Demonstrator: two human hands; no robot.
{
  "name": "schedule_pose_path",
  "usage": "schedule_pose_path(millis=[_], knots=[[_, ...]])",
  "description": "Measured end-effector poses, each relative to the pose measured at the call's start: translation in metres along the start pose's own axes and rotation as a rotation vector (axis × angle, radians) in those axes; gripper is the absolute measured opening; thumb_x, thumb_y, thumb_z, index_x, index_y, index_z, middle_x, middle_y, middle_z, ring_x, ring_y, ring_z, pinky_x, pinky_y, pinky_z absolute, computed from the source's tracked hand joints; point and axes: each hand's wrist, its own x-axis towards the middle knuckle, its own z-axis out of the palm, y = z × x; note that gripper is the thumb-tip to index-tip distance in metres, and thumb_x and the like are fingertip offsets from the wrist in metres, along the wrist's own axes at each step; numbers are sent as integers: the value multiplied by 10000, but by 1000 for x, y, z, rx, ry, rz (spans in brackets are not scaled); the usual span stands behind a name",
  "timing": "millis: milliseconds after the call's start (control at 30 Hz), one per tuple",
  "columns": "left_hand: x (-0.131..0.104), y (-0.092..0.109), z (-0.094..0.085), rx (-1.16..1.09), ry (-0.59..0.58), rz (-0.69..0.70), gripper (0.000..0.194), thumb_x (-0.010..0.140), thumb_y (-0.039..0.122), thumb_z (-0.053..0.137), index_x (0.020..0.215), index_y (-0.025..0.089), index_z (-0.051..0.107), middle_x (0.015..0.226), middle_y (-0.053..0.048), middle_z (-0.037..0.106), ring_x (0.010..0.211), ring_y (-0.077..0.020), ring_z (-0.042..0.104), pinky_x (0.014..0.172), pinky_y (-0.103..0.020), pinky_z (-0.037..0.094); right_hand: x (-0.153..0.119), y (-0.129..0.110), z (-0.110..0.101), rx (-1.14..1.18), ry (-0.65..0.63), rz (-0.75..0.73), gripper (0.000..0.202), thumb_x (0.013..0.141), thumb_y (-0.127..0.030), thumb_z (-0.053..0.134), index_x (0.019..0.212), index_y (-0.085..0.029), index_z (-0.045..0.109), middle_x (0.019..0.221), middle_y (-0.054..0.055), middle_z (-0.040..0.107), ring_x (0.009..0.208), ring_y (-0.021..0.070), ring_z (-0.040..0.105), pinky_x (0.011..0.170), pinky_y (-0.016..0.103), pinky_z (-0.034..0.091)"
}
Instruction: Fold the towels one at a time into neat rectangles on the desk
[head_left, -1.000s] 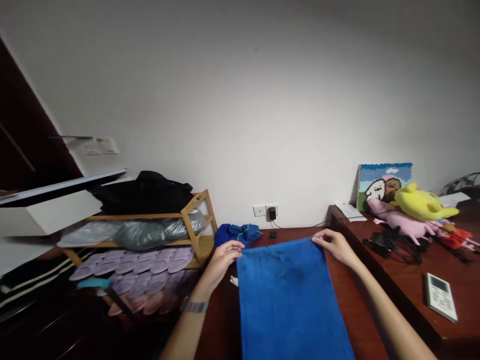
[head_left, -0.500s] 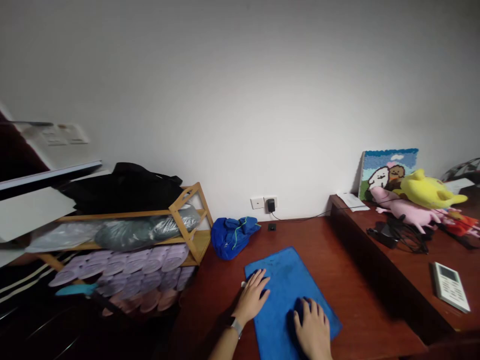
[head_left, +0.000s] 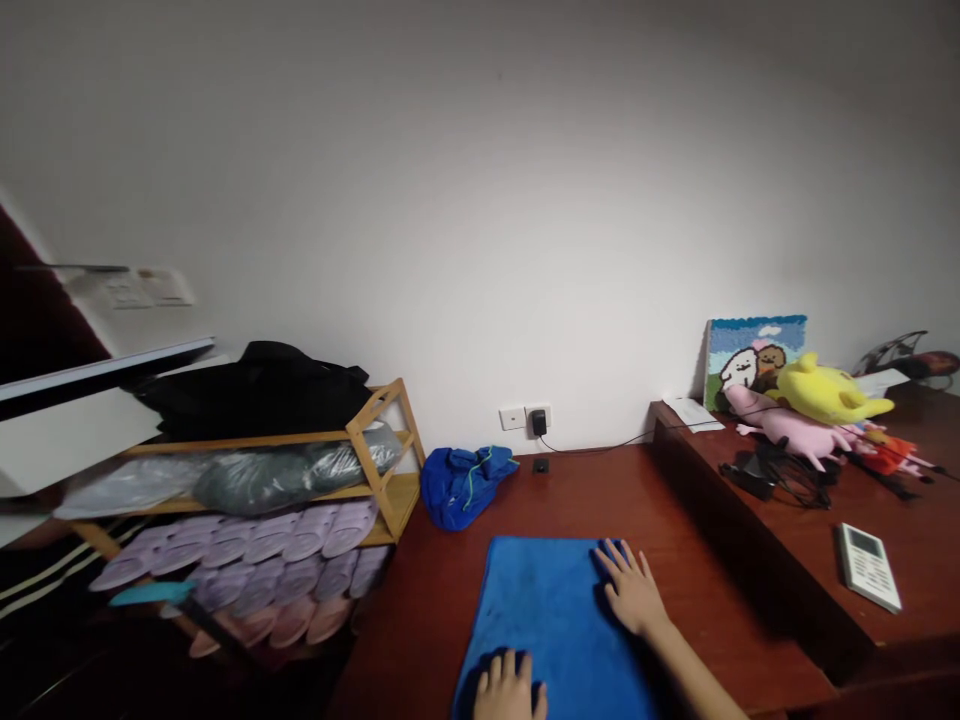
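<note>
A blue cloth (head_left: 555, 610) lies spread on the reddish-brown desk (head_left: 705, 540). My right hand (head_left: 632, 590) rests at the cloth's far right corner, fingers spread. Near the bottom of the view, my left hand (head_left: 510, 688) lies on the cloth's lower left part with its fingers apart. Neither hand grips anything. The wrists of my left arm and the cloth's near edge fall outside the view.
Against the wall sit a crumpled blue bag (head_left: 461, 485) and a black plug (head_left: 538, 422). A wooden rack (head_left: 401, 500) holds slippers at left. The raised right desk bears plush toys (head_left: 825, 390) and a white calculator-like device (head_left: 868, 567).
The cloth has turned and now lies straighter. My right hand has moved forward to its far corner, while my left hand has come back toward me.
</note>
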Motion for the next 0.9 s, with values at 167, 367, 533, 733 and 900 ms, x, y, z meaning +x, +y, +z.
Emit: schedule_pose_path(millis=[167, 367, 533, 733, 900], knots=[[31, 8, -20, -82, 138, 267, 511, 998, 448, 434, 1495, 347, 498, 1592, -28, 486, 1455, -293, 453, 1210, -514, 372, -24, -5, 42, 19, 76, 174, 650, 1017, -537, 213, 1607, -271, 280, 1682, -28, 202, 1569, 282, 106, 1273, 545, 126], [40, 7, -5, -78, 52, 167, 565, 1023, 547, 358, 1566, 415, 275, 1668, -1, 320, 1530, -317, 310, 1238, -595, 296, -20, 9, 42, 15, 49, 114, 642, 1007, -536, 244, 1607, -307, 264, 1675, -42, 223, 1568, 258, 125, 1278, 544, 81], [29, 16, 7, -63, 58, 111, 582, 1011, 557, 386, 1561, 416, 259, 1673, 0, 266, 1534, -334, 282, 1241, -601, 298, 12, 6, 24, -3, 28, 127, 641, 1015, -460, 193, 1595, -220, 324, 1671, 0, 259, 1568, 251, 138, 1278, 508, 110], [36, 7, 3, -62, 25, 134, 572, 1016, 569, 361, 1559, 414, 268, 1663, -1, 283, 1526, -329, 295, 1232, -607, 321, 30, 13, 32, 19, 49, 135, 661, 1016, -480, 160, 1620, -220, 227, 1682, -24, 216, 1568, 227, 136, 1281, 472, 111], [55, 36, -3, -46, 90, 143, 573, 1022, 577, 334, 1560, 379, 326, 1651, -20, 342, 1517, -320, 337, 1233, -595, 325, 32, 16, 42, -1, 61, 166, 672, 1011, -475, 142, 1623, -203, 196, 1687, -11, 207, 1570, 213, 132, 1281, 455, 105]])
